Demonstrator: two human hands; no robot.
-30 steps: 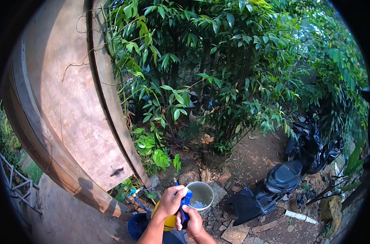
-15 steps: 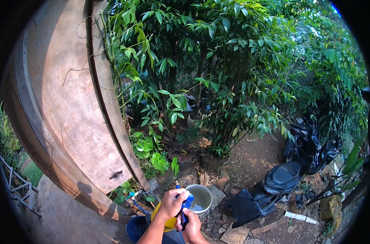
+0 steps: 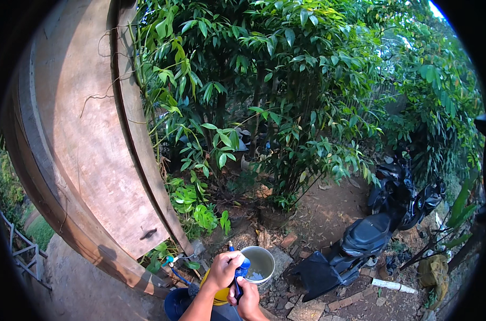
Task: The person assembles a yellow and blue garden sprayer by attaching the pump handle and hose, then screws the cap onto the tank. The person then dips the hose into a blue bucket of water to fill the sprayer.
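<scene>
Low in the middle, both my hands are closed on a blue handheld tool with a dark blue handle and a narrow tip; it looks like a sprayer, though my fingers hide much of it. My left hand wraps its upper body. Below and to the right, my right hand grips the handle. Just beyond the tool stands a pale round bucket with cloudy liquid in it. Under my left forearm, something yellow shows in part, beside a dark blue tub.
A teal tap fitting with a blue hose is left of my hands. The weathered wooden panel rises at left. A black motorbike stands right, near a white pipe and loose bricks. Dense leafy plants fill the background.
The whole view has shifted slightly, with the scene sliding a little left. Both hands keep their hold on the blue tool, and my right hand sits slightly lower in the picture.
</scene>
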